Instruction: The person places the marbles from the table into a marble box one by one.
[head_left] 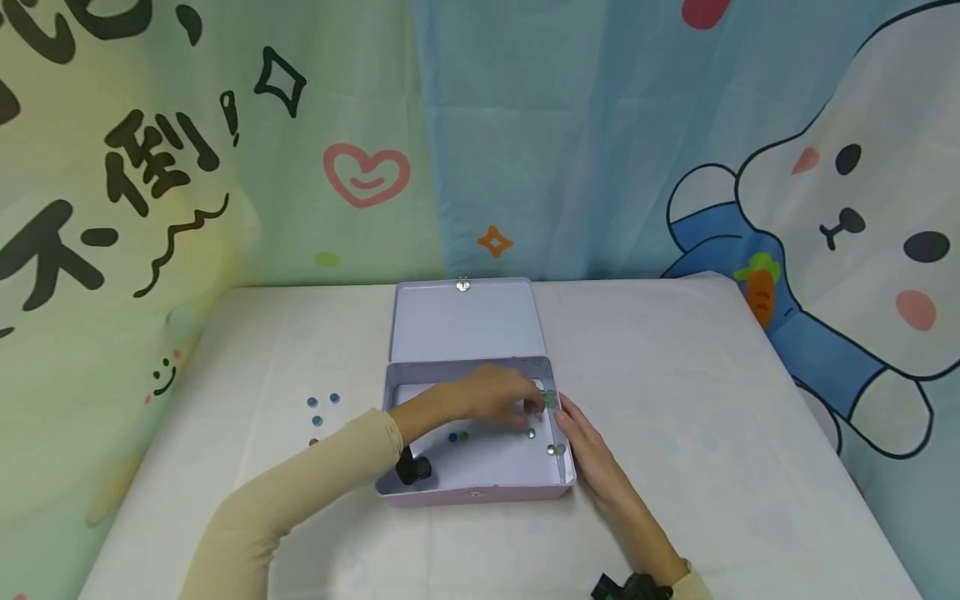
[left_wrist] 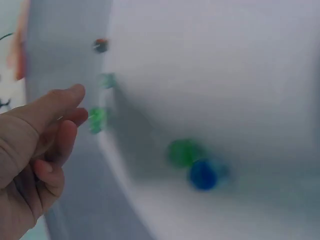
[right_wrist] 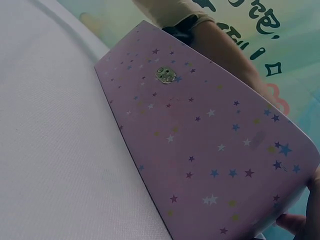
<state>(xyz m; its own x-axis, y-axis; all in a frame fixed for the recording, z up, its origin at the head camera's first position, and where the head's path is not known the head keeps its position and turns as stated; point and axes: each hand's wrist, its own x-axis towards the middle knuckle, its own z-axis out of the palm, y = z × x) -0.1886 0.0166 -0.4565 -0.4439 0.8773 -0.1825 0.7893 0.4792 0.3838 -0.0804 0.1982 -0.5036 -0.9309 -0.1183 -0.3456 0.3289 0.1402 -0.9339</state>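
A lilac tin box (head_left: 474, 496) with its lid (head_left: 468, 321) raised lies on the white table. My left hand (head_left: 495, 396) reaches inside it to the right wall, fingers loosely bent. Its fingertips are right beside a green marble (left_wrist: 96, 120), with nothing showing between thumb and fingers. Another pale green marble (left_wrist: 107, 80) and a dark one (left_wrist: 101, 45) lie along the same wall. A blue marble (left_wrist: 203, 175) and a green marble (left_wrist: 182, 153) sit together on the box floor. My right hand (head_left: 592, 450) rests along the outside of the right wall, fingers fairly straight at the rim.
Several small marbles (head_left: 317, 421), blue and brownish, lie on the table left of the box. Two pale marbles (head_left: 551, 449) are in its front right corner. A printed curtain (head_left: 525, 150) hangs behind the table. The box's front has a metal clasp (right_wrist: 166, 75) and star prints.
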